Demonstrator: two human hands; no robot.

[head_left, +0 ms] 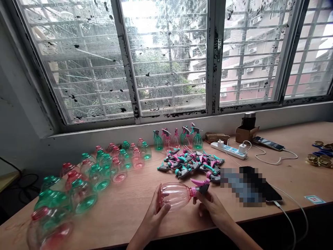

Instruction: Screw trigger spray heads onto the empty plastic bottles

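A clear pink bottle (175,194) lies sideways above the table's front edge, its base to the left. My left hand (159,205) is closed round the base end, the thumb on the near side. At the neck, my right hand (206,203) grips the pink and dark grey spray head (202,187), which sits on the bottle's mouth. Behind my hands is a pile of loose spray heads (192,161) in pink, teal and grey. Several green and pink bottles without heads (96,175) stand on the left.
Bottles with spray heads (197,140) stand by the window wall. A power strip (229,150), a small carton (246,133), a phone (269,143) and cables are at the back right. Another phone (272,192) lies right of my hands, near metal rolls (319,160).
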